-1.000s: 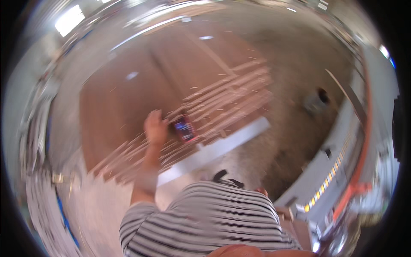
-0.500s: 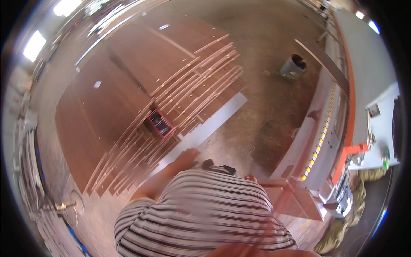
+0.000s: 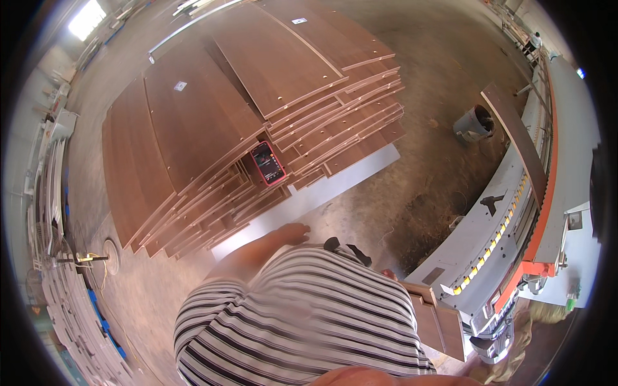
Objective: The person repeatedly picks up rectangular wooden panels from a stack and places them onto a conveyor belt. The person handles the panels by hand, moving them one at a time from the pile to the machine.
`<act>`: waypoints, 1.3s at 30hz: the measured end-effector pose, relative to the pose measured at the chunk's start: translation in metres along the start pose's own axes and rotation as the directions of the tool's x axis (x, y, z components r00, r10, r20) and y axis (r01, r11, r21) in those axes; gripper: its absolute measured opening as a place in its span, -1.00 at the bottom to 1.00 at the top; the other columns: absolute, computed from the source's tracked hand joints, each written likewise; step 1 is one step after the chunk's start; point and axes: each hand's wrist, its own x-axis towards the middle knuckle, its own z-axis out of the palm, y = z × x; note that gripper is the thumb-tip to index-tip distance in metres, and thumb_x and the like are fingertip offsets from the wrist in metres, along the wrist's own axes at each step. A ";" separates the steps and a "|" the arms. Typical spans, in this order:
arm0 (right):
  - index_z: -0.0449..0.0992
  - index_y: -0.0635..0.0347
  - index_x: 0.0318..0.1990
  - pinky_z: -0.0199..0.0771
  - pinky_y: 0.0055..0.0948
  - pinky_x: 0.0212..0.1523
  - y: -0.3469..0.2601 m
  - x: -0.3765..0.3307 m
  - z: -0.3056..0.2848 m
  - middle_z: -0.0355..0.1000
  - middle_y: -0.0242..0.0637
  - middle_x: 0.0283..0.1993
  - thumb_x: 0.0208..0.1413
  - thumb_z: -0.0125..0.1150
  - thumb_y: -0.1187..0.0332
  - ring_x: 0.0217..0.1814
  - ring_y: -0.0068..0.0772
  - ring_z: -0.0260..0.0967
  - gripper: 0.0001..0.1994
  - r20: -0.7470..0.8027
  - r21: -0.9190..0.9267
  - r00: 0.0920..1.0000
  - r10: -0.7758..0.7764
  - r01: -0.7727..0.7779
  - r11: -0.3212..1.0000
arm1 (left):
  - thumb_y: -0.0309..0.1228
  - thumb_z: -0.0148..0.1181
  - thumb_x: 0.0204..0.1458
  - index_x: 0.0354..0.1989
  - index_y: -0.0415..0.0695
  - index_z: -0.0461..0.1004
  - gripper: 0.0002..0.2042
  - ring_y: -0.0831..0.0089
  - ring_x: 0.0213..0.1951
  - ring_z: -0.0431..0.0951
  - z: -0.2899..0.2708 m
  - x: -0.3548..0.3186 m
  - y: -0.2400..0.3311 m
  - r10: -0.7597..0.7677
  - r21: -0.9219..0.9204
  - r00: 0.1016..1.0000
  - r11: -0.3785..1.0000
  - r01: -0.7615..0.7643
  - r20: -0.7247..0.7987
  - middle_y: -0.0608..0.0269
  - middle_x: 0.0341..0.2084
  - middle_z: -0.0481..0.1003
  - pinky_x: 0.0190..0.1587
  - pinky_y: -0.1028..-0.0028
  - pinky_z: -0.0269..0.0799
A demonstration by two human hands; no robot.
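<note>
My left hand [image 3: 293, 233] reaches across in front of my striped shirt, its fingers stretched toward the right and nothing visible in them. Beyond it lies a stepped stack of brown wooden panels [image 3: 199, 122], with a pale board [image 3: 341, 174] along its near side. A phone in a red case [image 3: 268, 163] rests on the stack's near edges, screen up. Only a small part of my right hand [image 3: 389, 275] shows past my shirt, close to brown panels [image 3: 438, 321] at my right side. My body hides its fingers, so its grip is unclear.
Along the right runs a long grey machine [image 3: 476, 225] with an orange rail and a row of yellow parts. A brown strip [image 3: 518, 141] leans across it, and a dark tool [image 3: 492, 204] lies on its bed. A grey bucket [image 3: 474, 124] stands on the floor. Far right, another person [image 3: 533, 44].
The view has shifted, so the stack and phone appear farther right and the picture is sharper. My left hand remains stretched out in front of my shirt.
</note>
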 end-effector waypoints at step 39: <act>0.55 0.08 -0.33 0.44 -0.22 -0.24 0.130 -0.006 0.063 0.50 -0.12 -0.34 -0.04 0.13 0.14 -0.24 -0.13 0.48 -0.75 0.087 -0.093 0.988 0.129 -0.121 0.988 | -0.26 0.00 0.07 -0.15 -0.19 0.42 -0.71 0.23 -0.26 0.51 -0.004 0.056 0.033 0.288 -0.120 0.956 0.952 -0.280 0.055 0.05 -0.32 0.49 -0.19 0.31 0.39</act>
